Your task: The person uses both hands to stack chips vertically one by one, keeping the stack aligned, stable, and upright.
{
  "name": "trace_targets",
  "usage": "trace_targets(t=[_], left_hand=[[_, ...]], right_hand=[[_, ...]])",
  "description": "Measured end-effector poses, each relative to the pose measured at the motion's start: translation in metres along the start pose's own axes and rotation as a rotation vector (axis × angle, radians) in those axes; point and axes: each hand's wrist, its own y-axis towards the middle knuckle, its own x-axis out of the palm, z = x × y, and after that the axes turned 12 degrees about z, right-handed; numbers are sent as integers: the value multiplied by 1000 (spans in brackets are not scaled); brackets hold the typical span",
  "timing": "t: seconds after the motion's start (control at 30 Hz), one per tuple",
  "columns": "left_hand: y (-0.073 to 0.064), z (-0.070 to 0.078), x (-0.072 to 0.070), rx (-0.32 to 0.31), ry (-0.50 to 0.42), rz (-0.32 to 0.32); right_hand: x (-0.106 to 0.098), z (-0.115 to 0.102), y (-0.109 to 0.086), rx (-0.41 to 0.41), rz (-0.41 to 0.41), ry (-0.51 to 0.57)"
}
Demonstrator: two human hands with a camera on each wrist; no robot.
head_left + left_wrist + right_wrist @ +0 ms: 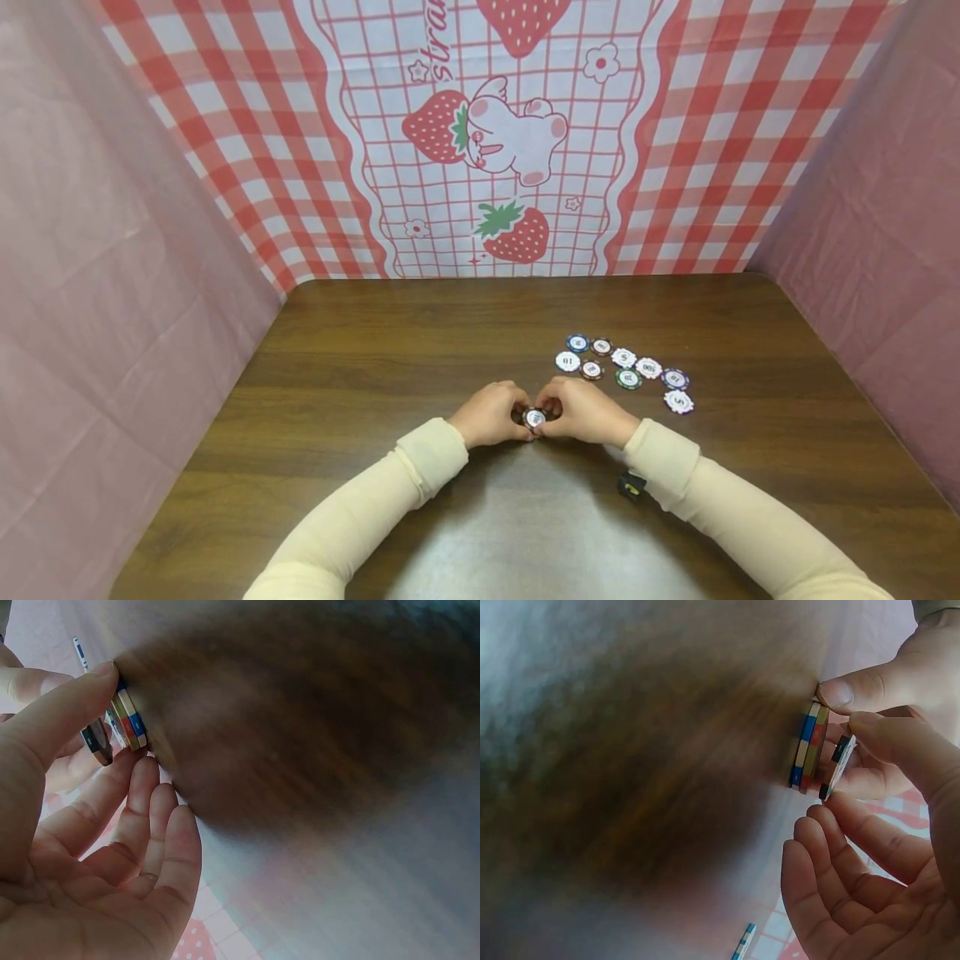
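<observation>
Both hands meet near the middle of the table around a small stack of poker chips. Blue-and-white and yellow-and-red edges show on this stack, which lies flat on the wood. My left hand pinches it by the sides, thumb on one edge and fingers opposite. Just above, my right hand holds a dark-edged poker chip between thumb and index finger, tilted and apart from the stack along part of its rim. From the head view, the white face of the top chip shows between the fingertips.
Several loose poker chips lie to the right and beyond the hands, among them a white 10 chip, a green one and a white 5 chip. A checked strawberry cloth hangs behind the wooden table.
</observation>
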Motion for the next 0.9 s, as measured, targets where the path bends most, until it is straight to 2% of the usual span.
trace_targets(t=[0.53, 0.9], left_hand=[[0, 0, 1, 11, -2, 1], [0, 0, 0, 2, 6, -9]], right_hand=[[2, 2, 0, 4, -33, -38], [3, 2, 0, -10, -28, -53]])
